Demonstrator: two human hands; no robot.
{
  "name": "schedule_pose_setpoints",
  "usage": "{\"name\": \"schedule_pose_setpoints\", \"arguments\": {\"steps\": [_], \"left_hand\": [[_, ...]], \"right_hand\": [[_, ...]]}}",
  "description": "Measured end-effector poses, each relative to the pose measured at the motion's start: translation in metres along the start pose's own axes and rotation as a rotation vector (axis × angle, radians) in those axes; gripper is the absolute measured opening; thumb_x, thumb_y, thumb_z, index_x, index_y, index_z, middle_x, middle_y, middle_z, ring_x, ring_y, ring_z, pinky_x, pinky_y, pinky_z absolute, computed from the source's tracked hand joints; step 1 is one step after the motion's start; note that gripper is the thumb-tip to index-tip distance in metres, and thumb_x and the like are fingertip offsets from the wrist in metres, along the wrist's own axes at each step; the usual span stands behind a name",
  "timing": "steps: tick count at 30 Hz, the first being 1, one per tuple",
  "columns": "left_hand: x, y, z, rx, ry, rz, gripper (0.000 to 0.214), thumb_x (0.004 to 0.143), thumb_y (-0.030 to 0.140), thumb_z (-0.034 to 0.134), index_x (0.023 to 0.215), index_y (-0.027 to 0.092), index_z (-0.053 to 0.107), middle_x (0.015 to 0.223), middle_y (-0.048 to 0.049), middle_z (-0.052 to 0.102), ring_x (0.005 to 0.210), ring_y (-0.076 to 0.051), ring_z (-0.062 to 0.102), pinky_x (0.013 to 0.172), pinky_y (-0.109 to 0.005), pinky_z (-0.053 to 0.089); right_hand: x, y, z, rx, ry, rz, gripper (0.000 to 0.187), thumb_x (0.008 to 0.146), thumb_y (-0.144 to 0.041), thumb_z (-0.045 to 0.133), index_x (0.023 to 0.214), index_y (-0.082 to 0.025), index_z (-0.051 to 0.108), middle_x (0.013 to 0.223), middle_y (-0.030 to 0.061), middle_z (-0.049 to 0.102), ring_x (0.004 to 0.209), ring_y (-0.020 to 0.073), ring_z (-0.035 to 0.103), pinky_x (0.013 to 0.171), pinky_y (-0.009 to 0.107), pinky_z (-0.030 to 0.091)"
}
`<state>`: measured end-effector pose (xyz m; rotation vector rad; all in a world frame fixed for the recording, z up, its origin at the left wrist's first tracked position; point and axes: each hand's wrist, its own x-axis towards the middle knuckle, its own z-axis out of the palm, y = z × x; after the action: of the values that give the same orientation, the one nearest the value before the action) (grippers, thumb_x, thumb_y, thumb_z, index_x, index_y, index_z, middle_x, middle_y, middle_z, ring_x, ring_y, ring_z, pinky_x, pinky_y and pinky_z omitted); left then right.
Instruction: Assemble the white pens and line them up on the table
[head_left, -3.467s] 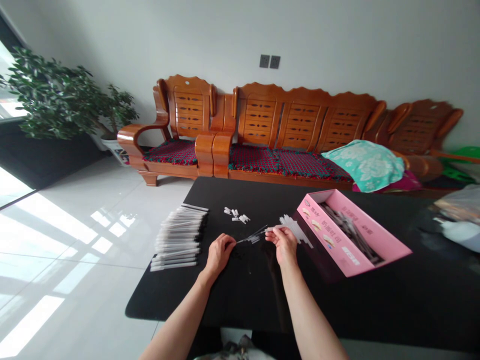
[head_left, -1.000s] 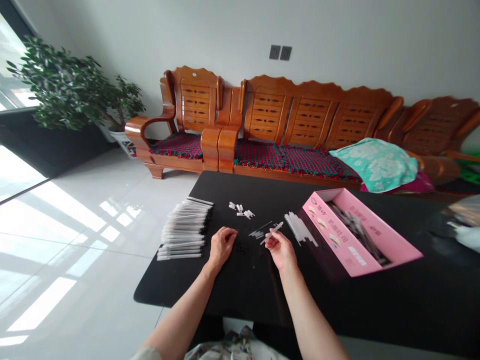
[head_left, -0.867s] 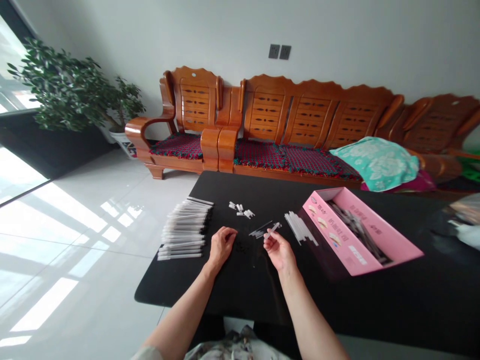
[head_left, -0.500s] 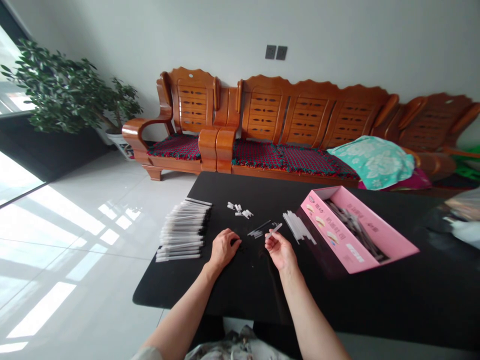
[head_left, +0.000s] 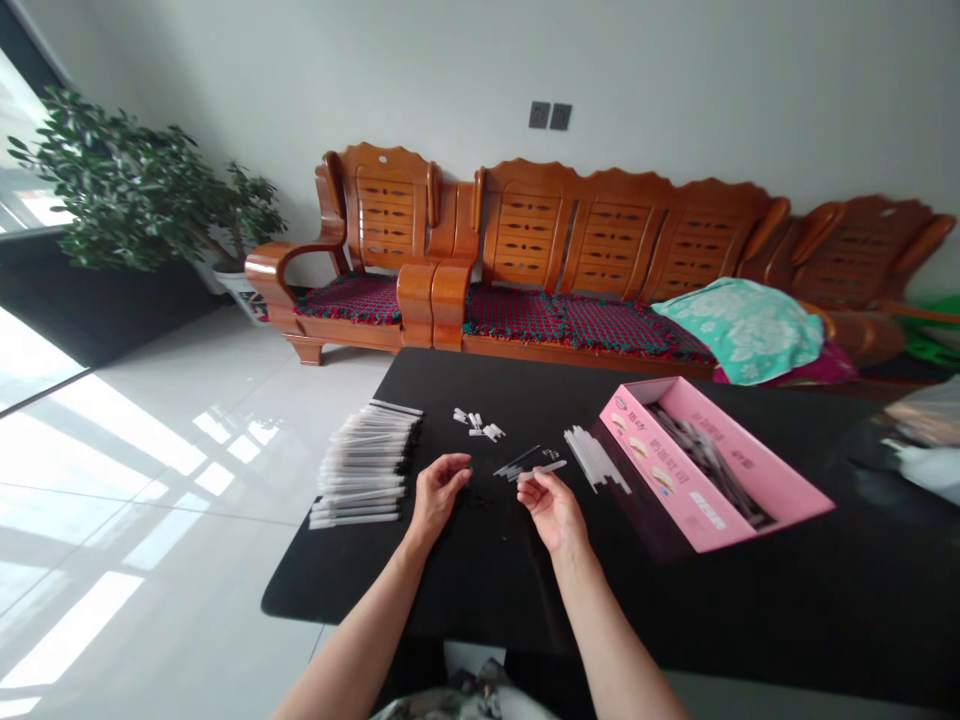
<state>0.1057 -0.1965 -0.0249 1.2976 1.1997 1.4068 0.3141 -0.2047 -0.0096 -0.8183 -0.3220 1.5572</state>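
Observation:
Over the black table (head_left: 525, 590) my right hand (head_left: 551, 505) pinches a slim white pen barrel (head_left: 541, 468) that points up and to the right. My left hand (head_left: 436, 490) is lifted slightly off the table with its fingertips pinched together on something too small to make out. Between the hands lie a few thin dark refills (head_left: 516, 463). A row of finished white pens (head_left: 366, 465) lies to the left. Small white caps (head_left: 478, 424) sit further back, and a bundle of clear barrels (head_left: 596, 458) lies to the right.
An open pink box (head_left: 731, 490) holding dark pens stands on the table to the right. A wooden sofa with red cushions (head_left: 570, 260) lines the wall behind, with a green cloth on it. A potted plant (head_left: 135, 190) stands at left over the shiny tile floor.
My left hand rose off the table with its fingertips pinched. My right hand drew slightly left and nearer, tilting the white barrel flatter.

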Motion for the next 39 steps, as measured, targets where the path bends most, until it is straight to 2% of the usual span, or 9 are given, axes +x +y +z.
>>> {"name": "schedule_pose_setpoints", "arguments": {"steps": [4, 10, 14, 21, 25, 39], "left_hand": [[-0.006, 0.012, 0.010, -0.189, -0.036, -0.058, 0.040, 0.077, 0.036, 0.075, 0.110, 0.014, 0.069, 0.088, -0.0067, 0.072, 0.074, -0.015, 0.065, 0.066, -0.022, 0.049], [-0.016, 0.022, 0.023, -0.301, -0.116, -0.108, 0.029, 0.075, 0.035, 0.077, 0.091, 0.014, 0.067, 0.075, -0.0028, 0.068, 0.064, -0.012, 0.062, 0.060, -0.021, 0.048], [-0.019, 0.024, 0.026, -0.273, -0.174, -0.117, 0.026, 0.078, 0.035, 0.075, 0.089, 0.012, 0.070, 0.071, -0.0038, 0.068, 0.065, -0.013, 0.063, 0.064, -0.022, 0.049], [-0.020, 0.035, 0.032, -0.364, -0.147, -0.156, 0.030, 0.073, 0.034, 0.079, 0.093, 0.012, 0.072, 0.075, -0.0042, 0.069, 0.066, -0.013, 0.062, 0.066, -0.023, 0.049], [-0.020, 0.039, 0.035, -0.425, -0.137, -0.144, 0.029, 0.071, 0.034, 0.081, 0.087, 0.012, 0.070, 0.072, -0.0022, 0.065, 0.063, -0.011, 0.058, 0.062, -0.022, 0.047], [-0.021, 0.032, 0.037, -0.391, -0.146, -0.140, 0.032, 0.072, 0.038, 0.079, 0.086, 0.012, 0.066, 0.071, -0.0016, 0.063, 0.061, -0.011, 0.056, 0.060, -0.023, 0.045]], "right_hand": [[-0.006, -0.002, 0.010, -0.014, -0.025, -0.027, 0.016, 0.064, -0.014, 0.078, 0.078, -0.015, 0.070, 0.071, 0.0078, 0.077, 0.061, 0.0189, 0.073, 0.056, 0.027, 0.062], [-0.011, -0.003, 0.022, -0.053, -0.053, -0.066, 0.020, 0.063, -0.016, 0.080, 0.078, -0.015, 0.067, 0.070, 0.0070, 0.076, 0.061, 0.0195, 0.073, 0.056, 0.026, 0.061], [-0.011, -0.002, 0.027, -0.096, -0.067, -0.087, 0.023, 0.063, -0.018, 0.081, 0.079, -0.016, 0.066, 0.069, 0.0062, 0.076, 0.060, 0.0194, 0.073, 0.055, 0.026, 0.061], [-0.015, 0.000, 0.036, -0.187, -0.045, -0.127, 0.028, 0.061, -0.021, 0.082, 0.079, -0.017, 0.061, 0.065, 0.0056, 0.075, 0.055, 0.0192, 0.072, 0.050, 0.025, 0.059], [-0.016, 0.001, 0.038, -0.235, -0.038, -0.154, 0.029, 0.061, -0.022, 0.081, 0.080, -0.017, 0.060, 0.064, 0.0048, 0.074, 0.054, 0.0188, 0.071, 0.049, 0.025, 0.059], [-0.017, 0.006, 0.035, -0.307, -0.041, -0.176, 0.030, 0.062, -0.026, 0.083, 0.080, -0.017, 0.060, 0.063, 0.0032, 0.073, 0.052, 0.0183, 0.070, 0.049, 0.025, 0.058]]}}
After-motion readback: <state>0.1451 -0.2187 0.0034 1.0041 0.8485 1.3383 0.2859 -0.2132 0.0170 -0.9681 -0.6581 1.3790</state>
